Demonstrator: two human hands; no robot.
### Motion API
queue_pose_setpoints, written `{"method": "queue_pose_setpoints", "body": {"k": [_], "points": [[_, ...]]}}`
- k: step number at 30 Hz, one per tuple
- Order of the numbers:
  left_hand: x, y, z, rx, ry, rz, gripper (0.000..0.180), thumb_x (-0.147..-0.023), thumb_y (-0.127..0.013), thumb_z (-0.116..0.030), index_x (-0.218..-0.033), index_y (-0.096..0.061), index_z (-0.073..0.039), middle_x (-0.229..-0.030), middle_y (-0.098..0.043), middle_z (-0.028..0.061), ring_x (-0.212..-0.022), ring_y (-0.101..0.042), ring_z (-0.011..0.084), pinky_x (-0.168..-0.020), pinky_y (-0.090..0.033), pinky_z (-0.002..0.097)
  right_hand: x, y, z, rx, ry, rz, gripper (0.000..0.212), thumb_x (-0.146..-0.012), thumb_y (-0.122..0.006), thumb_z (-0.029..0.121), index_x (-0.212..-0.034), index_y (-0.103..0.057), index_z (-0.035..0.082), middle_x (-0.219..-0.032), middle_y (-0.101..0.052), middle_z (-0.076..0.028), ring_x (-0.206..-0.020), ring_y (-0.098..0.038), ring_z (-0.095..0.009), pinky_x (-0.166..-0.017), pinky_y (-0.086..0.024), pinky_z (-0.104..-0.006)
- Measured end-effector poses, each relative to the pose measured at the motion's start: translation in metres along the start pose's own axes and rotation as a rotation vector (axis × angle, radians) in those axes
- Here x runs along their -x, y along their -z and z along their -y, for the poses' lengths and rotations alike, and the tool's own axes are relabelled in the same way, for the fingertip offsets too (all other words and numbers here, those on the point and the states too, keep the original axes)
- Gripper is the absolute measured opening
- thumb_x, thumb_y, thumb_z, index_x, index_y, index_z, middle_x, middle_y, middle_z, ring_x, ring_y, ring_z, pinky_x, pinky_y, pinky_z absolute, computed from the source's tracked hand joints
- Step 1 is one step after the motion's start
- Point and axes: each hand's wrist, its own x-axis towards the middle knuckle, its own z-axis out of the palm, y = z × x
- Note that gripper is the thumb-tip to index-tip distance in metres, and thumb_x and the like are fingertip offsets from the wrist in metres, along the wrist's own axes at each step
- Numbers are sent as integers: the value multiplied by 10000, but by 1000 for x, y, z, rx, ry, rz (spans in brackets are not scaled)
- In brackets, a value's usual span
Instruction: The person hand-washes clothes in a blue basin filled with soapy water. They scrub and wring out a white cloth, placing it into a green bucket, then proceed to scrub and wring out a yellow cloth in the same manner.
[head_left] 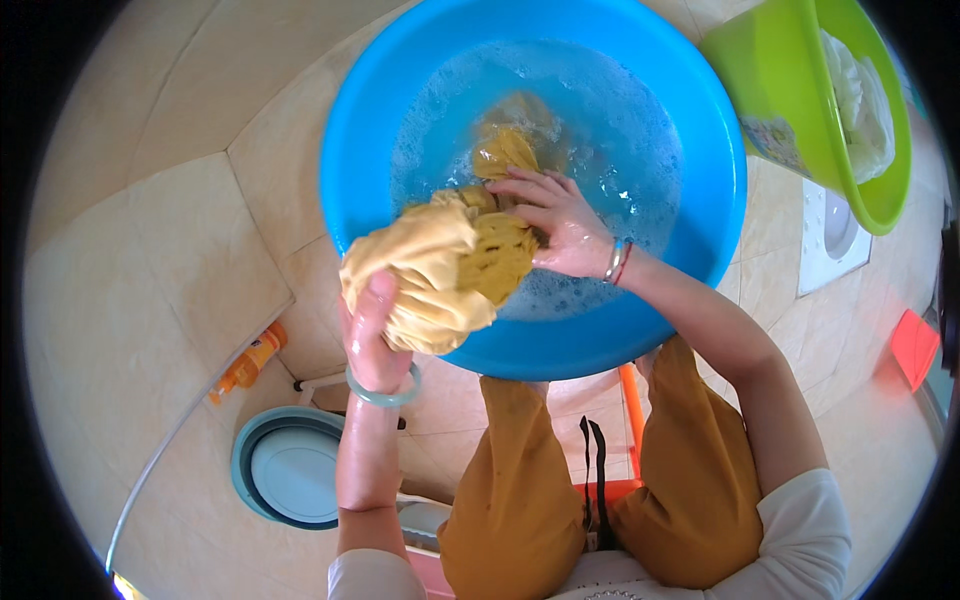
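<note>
Orange bottle (255, 358), left of blue basin (728, 190). Left hand (370, 338) clutches bunched yellow cloth (425, 265) over basin's near-left rim, part seemingly in its sudsy water (610, 110). Right hand (566, 226), fingers loosely spread, touches cloth inside basin; grip unclear. Apparently mid hand-washing; next move likely calls for firm two-handed hold.

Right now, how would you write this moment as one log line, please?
left hand: gripping yellow cloth | right hand: fingers touching yellow cloth | blue basin: foamy water, yellow cloth partly submerged
</note>
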Motion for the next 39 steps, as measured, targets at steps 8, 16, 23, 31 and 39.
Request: {"method": "queue_pose_setpoints", "body": {"k": [8, 16, 23, 31, 39], "points": [[-57, 33, 17, -67, 274, 80, 467, -916, -655, -169, -1298, -493, 46, -1193, -624, 116, -1088, -614, 200, -961, -472, 326, 11, 64, -2, -796, -508, -280, 404, -775, -605, 115, -1144, -541, -38, -1025, -607, -77, -961, -557, -134, -865, -469, -292], [-136, 1, 70, -878, -150, -31, 579, -850, -752, -238, -1283, -495, 48, -1182, -623, 171, -1085, -612, 271, -919, -497, 357, -21, 62, -84, -304, -604, -313, 702, -820, -642, 344, -1435, -398, 110, -1409, -464, -203, -1270, -479, -335, -1030, -417, -417], [-112, -12, 50, -1369, -646, -41, 536, -933, -637, -240, -1425, -449, -141, -1143, -640, 172, -957, -653, 255, -796, -535, 382, -41, 61, -65, 472, -738, 11, 820, -836, -533, 697, -1493, -327, 250, -1515, -343, -175, -1387, -333, -415, -1078, -360, -559], [-143, -40, 117, -41, 459, 9, 700, -1008, -488, -401, -1549, -75, -237, -1192, -564, 297, -961, -665, 369, -801, -585, 459, -57, 10, -98, 269, -797, -50, 467, -840, -681, 261, -1240, -539, 67, -1255, -567, -224, -1133, -577, -417, -857, -542, -479], [-145, -41, 101, 417, 478, 157, 554, -951, -558, -489, -1306, -531, -64, -1202, -627, 112, -1098, -607, 245, -972, -488, 395, -38, 19, 35, -139, -129, -264, 235, -782, -692, 162, -943, -574, 39, -948, -599, -145, -850, -638, -337, -714, -531, -443]]}}
